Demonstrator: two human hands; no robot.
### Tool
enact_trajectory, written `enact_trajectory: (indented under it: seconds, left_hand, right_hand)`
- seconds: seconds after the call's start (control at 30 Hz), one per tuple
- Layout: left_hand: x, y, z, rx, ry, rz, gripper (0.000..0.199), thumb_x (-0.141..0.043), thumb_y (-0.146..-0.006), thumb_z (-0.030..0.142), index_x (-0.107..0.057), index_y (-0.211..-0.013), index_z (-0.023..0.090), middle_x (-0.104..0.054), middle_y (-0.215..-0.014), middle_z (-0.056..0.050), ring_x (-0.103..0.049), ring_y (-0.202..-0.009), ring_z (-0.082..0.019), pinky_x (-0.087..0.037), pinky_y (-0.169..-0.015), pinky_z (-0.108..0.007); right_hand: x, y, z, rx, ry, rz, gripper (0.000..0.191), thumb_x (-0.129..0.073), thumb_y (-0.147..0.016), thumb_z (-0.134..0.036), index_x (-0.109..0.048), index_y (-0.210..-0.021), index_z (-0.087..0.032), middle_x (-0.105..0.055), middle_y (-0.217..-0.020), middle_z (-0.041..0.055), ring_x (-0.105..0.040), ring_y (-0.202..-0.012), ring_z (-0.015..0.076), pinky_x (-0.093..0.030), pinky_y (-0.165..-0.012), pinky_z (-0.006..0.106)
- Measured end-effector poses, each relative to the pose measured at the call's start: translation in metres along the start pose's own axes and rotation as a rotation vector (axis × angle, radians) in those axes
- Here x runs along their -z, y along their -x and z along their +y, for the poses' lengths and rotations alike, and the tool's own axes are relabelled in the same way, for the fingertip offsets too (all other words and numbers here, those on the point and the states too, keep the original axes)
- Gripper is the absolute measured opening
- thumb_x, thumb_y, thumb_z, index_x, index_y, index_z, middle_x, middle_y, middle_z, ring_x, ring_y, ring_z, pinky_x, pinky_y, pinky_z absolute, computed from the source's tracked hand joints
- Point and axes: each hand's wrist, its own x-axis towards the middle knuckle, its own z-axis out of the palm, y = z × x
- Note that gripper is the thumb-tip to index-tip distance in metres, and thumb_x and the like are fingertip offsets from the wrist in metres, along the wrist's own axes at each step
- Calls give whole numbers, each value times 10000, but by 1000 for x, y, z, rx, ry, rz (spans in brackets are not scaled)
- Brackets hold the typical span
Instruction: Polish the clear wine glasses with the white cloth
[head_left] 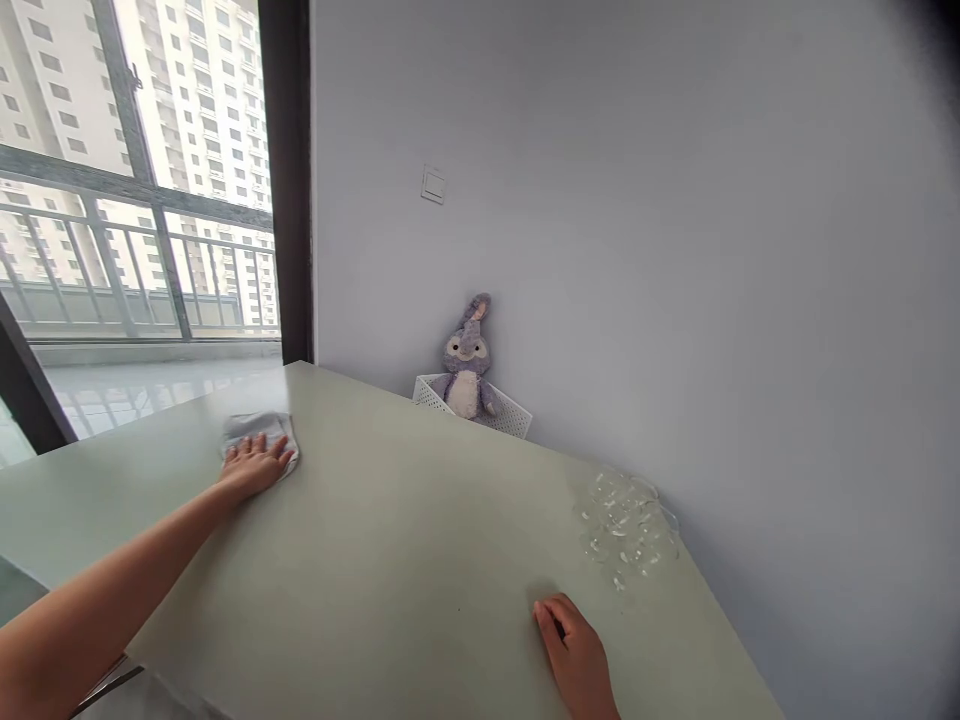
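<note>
Left hand (256, 466): is spreading its fingers and pressing palm-down on the grey cloth (259, 426).
Grey cloth: is lying flat on the left part of the table (405, 520).
Right hand (576, 648): is curling into a loose fist at the table's near side; whether it is holding anything, I cannot tell.
Clear pieces (626, 525): are lying scattered beyond the right hand.
Basket (512, 414): is holding 1 plush toy (465, 362) by the wall (637, 250).
</note>
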Motion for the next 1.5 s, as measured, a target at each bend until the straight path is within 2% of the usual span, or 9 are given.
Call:
enact_trajectory:
  seconds: [0.17, 0.27, 0.4, 0.5, 0.7, 0.87, 1.17, 1.33, 1.5]
  left_hand:
    - [-19, 33, 46, -268, 36, -25, 512, -342, -839, 453, -376, -1297, 227, -293, -1401, -68, -172, -1301, -267, -129, -1028, -396]
    - [-25, 72, 86, -674, 152, -59, 516, -328, -833, 484, -408, -1281, 241, -293, -1401, -71, -180, -1300, -275, -130, -1037, -427]
    - [-10, 143, 143, -1253, 304, -195, 480, -375, -815, 505, -441, -1245, 302, -336, -1381, -29, -257, -1275, -242, -181, -1039, -399]
    - [10, 191, 173, -1433, 474, -247, 337, -397, -829, 442, -595, -1054, 286, -529, -1185, -52, -470, -1089, -201, -325, -948, -333]
    - [18, 244, 186, -1350, 451, -364, 244, -375, -845, 312, -602, -820, 227, -583, -778, -24, -534, -711, -139, -393, -642, -244]
    - [0, 261, 186, -1174, 235, -265, 278, -572, -678, 466, -538, -766, 204, -572, -752, -14, -528, -672, -177, -361, -595, -276]
    - [7, 255, 171, -1222, 292, -342, 60, -502, -695, 208, -528, -749, 217, -568, -772, 1, -522, -727, -161, -353, -634, -257]
    - [16, 245, 163, -1055, 505, -492, 108, -404, -766, 225, -498, -719, 201, -520, -760, 16, -469, -644, -108, -349, -581, -214]
    - [21, 236, 160, -892, 700, -466, 161, -347, -817, 282, -430, -714, 189, -470, -763, 8, -429, -651, -103, -363, -568, -207]
  right_hand:
    - [0, 0, 0, -3, -9, -8, 382, -316, -866, -419, -552, -657, -204, -564, -696, 23, -537, -607, 151, -434, -572, 247]
    - [0, 0, 0, -3, 8, 7, 365, -338, -863, -401, -546, -642, -199, -556, -685, 13, -523, -590, 139, -424, -566, 244]
    - [3, -1, -7, 20, -13, 46, 366, -336, -864, -372, -543, -622, -191, -552, -681, 18, -522, -606, 140, -425, -580, 246]
    - [11, 0, -21, 47, -30, 46, 314, -344, -860, -331, -586, -723, -185, -571, -733, 29, -530, -620, 138, -431, -591, 246]
    - [21, 0, -35, 201, 149, -70, 295, -393, -808, -162, -622, -970, -251, -604, -919, 34, -561, -812, 161, -443, -706, 269]
    - [15, -9, -29, 211, 263, -153, 339, -397, -818, -162, -588, -1075, -271, -618, -885, 20, -568, -817, 155, -436, -720, 257]
    - [15, -22, -33, 277, 372, -213, 254, -465, -803, -193, -645, -917, -331, -605, -767, -27, -569, -639, 118, -400, -572, 205]
    - [10, -24, -24, 245, 304, -204, 260, -451, -814, -183, -646, -919, -319, -622, -793, -31, -587, -683, 111, -406, -598, 202]
    - [11, -30, -30, 214, 337, -198, 246, -432, -823, -184, -654, -864, -282, -602, -794, -18, -576, -685, 111, -397, -595, 202]
